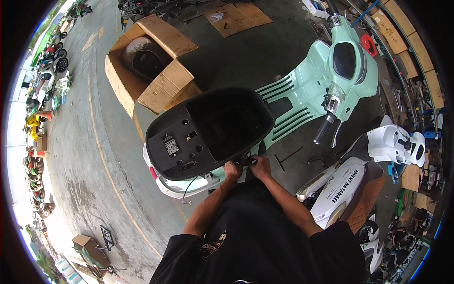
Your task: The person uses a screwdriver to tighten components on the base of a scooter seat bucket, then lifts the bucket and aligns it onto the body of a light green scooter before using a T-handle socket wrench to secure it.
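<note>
A mint-green scooter point(307, 78) stands in front of me, its handlebars to the right and its tail to the left. Where a seat would sit, the black storage tub point(163, 128) is exposed. Along its near edge, right of the middle, my left hand point(231, 170) is closed with bent fingers. Just to its right, my right hand point(259, 167) is closed too, pinching a small dark part that looks like wiring. The fingertips almost meet, and what they grip is too dark to make out. A loose thin cable point(190, 185) hangs from the scooter's near side, left of my hands.
An open cardboard box point(161, 87) with a black part inside stands beyond the scooter's tail. Flattened cardboard point(236, 20) lies farther back. A white scooter point(338, 191) with a brown seat is close on my right. A T-shaped tool point(282, 161) rests on the floor; loaded shelves point(409, 52) line the right.
</note>
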